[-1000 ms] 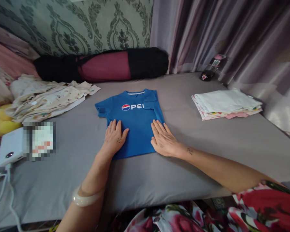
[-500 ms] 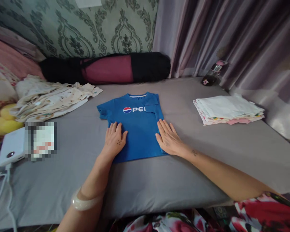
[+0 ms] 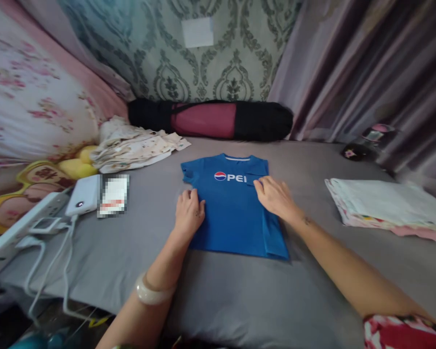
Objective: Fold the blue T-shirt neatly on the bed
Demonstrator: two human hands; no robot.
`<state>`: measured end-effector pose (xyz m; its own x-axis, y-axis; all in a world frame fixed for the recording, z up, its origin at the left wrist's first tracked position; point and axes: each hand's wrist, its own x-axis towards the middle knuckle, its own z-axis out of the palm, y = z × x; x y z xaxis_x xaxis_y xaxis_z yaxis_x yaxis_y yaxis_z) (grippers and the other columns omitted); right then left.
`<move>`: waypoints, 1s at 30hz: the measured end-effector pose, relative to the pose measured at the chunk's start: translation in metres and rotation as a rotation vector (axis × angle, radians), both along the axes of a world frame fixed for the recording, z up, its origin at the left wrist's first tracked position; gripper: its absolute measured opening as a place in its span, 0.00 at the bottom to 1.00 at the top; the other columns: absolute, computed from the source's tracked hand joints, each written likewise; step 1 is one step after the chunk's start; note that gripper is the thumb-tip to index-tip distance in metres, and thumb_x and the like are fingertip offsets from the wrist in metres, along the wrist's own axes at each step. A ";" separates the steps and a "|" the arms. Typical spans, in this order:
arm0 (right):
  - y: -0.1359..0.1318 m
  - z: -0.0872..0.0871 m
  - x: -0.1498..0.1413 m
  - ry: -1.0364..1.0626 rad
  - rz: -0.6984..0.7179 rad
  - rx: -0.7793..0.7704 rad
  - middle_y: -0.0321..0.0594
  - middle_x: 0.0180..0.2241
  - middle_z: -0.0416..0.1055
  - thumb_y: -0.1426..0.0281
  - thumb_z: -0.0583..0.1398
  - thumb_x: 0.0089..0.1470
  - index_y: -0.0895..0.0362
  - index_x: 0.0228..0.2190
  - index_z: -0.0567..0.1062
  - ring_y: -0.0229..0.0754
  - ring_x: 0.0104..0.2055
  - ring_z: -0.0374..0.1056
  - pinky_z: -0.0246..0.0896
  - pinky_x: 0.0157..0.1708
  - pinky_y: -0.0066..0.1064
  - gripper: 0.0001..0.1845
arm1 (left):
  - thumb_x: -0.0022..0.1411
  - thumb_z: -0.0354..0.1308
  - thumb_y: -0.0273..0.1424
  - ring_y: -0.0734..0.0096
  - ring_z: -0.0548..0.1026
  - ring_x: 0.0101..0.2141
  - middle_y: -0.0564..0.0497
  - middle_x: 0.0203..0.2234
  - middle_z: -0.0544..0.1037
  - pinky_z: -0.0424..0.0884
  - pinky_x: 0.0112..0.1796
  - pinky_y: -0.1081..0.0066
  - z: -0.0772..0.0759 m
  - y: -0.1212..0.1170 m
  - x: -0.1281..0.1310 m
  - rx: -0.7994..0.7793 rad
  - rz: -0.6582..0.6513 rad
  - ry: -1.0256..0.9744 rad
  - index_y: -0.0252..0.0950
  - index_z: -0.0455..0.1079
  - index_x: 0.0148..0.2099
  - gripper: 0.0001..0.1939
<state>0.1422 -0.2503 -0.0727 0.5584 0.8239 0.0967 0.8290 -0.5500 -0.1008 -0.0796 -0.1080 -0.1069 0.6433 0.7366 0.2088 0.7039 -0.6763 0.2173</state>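
Observation:
A blue T-shirt with a round logo and white letters lies front up on the grey sheet. Its right side is folded inward, with the sleeve laid over the chest and covering part of the lettering. The left sleeve sticks out flat. At the shirt's left side edge, my left hand is closed, its curled fingers on the fabric. My right hand pinches the folded right edge just below the turned-in sleeve; its fingertips are partly hidden.
Folded clothes are stacked at right, near a dark bottle. A black and maroon roll lies along the wall. Crumpled clothes, a white power bank with cables and a power strip are at left.
My view has swung left. My right hand has moved up the shirt's folded edge and closed there. The fingers of my left hand, flat before, are now curled at the left edge.

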 end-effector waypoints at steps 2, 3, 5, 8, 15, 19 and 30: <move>0.026 -0.012 0.018 -0.030 -0.017 0.055 0.55 0.63 0.56 0.58 0.38 0.66 0.66 0.60 0.62 0.54 0.65 0.51 0.44 0.62 0.48 0.33 | 0.66 0.50 0.31 0.51 0.71 0.47 0.32 0.45 0.71 0.68 0.47 0.58 0.006 0.002 -0.003 -0.055 0.060 -0.003 0.26 0.62 0.55 0.18; 0.038 -0.020 0.026 -0.023 -0.032 0.052 0.56 0.65 0.50 0.58 0.38 0.66 0.69 0.62 0.57 0.54 0.67 0.45 0.41 0.63 0.50 0.34 | 0.66 0.50 0.31 0.53 0.72 0.46 0.33 0.44 0.72 0.68 0.46 0.60 0.009 0.003 -0.004 -0.090 0.086 -0.002 0.27 0.62 0.54 0.17; 0.056 -0.037 0.037 -0.015 -0.059 0.039 0.56 0.67 0.43 0.57 0.39 0.65 0.71 0.64 0.52 0.54 0.69 0.39 0.35 0.64 0.50 0.36 | 0.66 0.50 0.31 0.56 0.73 0.45 0.35 0.44 0.73 0.69 0.44 0.63 0.013 0.005 -0.006 -0.168 0.130 0.007 0.29 0.62 0.53 0.15; 0.068 -0.056 0.046 0.037 -0.075 -0.022 0.54 0.68 0.41 0.55 0.37 0.65 0.71 0.65 0.50 0.53 0.69 0.37 0.33 0.65 0.49 0.38 | 0.67 0.50 0.33 0.56 0.74 0.44 0.37 0.43 0.75 0.69 0.40 0.64 0.019 0.006 -0.008 -0.276 0.191 0.044 0.31 0.63 0.51 0.14; 0.079 -0.041 0.049 0.050 -0.117 -0.177 0.57 0.66 0.47 0.56 0.40 0.64 0.70 0.63 0.54 0.55 0.68 0.43 0.38 0.64 0.51 0.37 | 0.66 0.49 0.42 0.55 0.76 0.43 0.42 0.39 0.78 0.68 0.36 0.66 0.024 0.017 -0.013 -0.441 0.276 0.004 0.37 0.67 0.44 0.15; 0.108 -0.024 0.020 -0.073 0.030 -0.046 0.56 0.65 0.52 0.64 0.40 0.64 0.69 0.60 0.61 0.53 0.68 0.44 0.35 0.64 0.51 0.30 | 0.65 0.49 0.44 0.57 0.76 0.41 0.44 0.37 0.79 0.67 0.35 0.68 0.022 0.024 -0.016 -0.516 0.282 -0.076 0.37 0.70 0.38 0.16; 0.206 -0.046 -0.039 0.165 0.106 -0.024 0.56 0.68 0.41 0.57 0.38 0.65 0.67 0.65 0.50 0.54 0.69 0.35 0.30 0.65 0.50 0.36 | 0.61 0.53 0.43 0.60 0.76 0.36 0.44 0.32 0.80 0.65 0.33 0.70 0.018 0.033 -0.019 -0.603 0.302 -0.131 0.37 0.72 0.34 0.15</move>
